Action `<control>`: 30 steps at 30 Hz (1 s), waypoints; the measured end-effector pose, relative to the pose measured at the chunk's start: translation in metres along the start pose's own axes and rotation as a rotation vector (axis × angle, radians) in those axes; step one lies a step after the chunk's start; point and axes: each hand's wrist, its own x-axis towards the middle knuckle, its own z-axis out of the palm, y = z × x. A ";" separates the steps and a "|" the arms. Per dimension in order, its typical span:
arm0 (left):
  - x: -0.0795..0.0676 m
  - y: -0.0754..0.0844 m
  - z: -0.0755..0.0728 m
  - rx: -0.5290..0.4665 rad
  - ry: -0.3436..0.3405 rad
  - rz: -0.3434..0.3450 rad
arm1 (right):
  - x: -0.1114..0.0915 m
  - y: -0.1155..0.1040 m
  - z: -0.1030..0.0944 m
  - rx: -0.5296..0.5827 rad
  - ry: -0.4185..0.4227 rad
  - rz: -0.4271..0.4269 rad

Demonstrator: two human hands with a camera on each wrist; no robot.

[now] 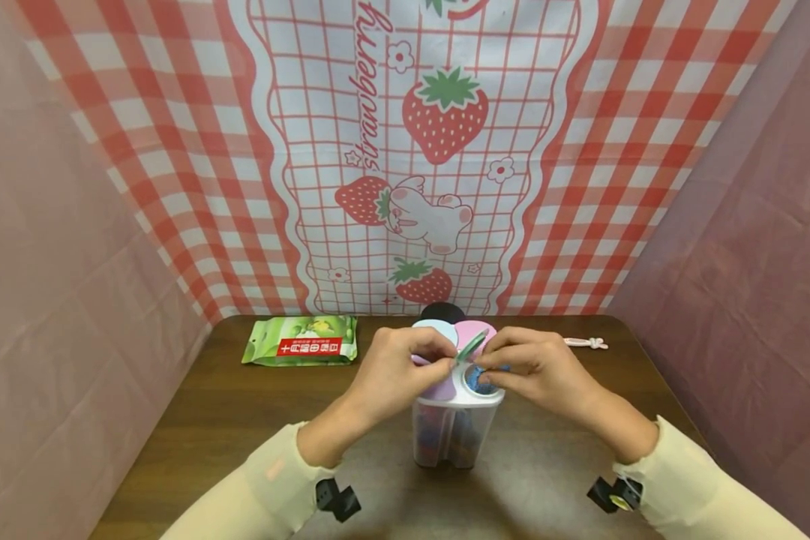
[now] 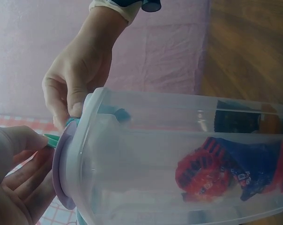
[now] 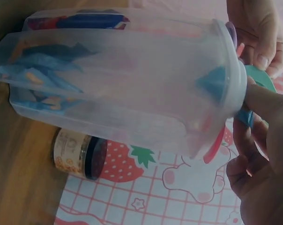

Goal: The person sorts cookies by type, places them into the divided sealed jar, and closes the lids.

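A tall clear plastic container (image 1: 445,442) with a white top and several coloured flaps stands on the table between both hands. My left hand (image 1: 394,367) pinches the raised green flap (image 1: 473,344) between thumb and finger. At the uncovered round hole, my right hand (image 1: 543,367) pinches a blue wrapped packet (image 3: 245,117). Part of that packet shows beneath the lid in the right wrist view, inside the container. Lower down lie red and blue wrapped packets (image 2: 207,173) in one compartment and light blue ones (image 3: 43,77) in another.
A green packet (image 1: 300,341) lies at the table's back left. Behind the container stands a black-lidded jar (image 3: 80,152). A small pink and white item (image 1: 586,343) lies right of the right hand. A strawberry-print cloth (image 1: 439,225) hangs behind the table, with pink cloth at both sides.
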 end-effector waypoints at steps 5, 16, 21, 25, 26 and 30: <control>0.000 0.000 0.000 -0.003 0.000 0.008 | -0.001 0.000 0.003 -0.071 -0.015 -0.021; 0.000 -0.002 0.000 -0.016 0.003 0.002 | -0.006 0.002 0.001 -0.113 -0.047 0.025; 0.000 -0.003 0.001 -0.014 0.001 -0.007 | -0.003 0.000 -0.004 -0.052 0.015 0.070; 0.000 -0.002 0.000 -0.020 -0.003 -0.015 | 0.004 -0.003 -0.010 -0.069 0.095 0.151; 0.000 -0.002 0.000 -0.022 -0.004 -0.018 | 0.005 -0.003 -0.011 -0.080 0.113 0.167; 0.000 -0.001 0.000 -0.024 -0.011 -0.026 | 0.011 -0.003 -0.014 -0.110 0.158 0.202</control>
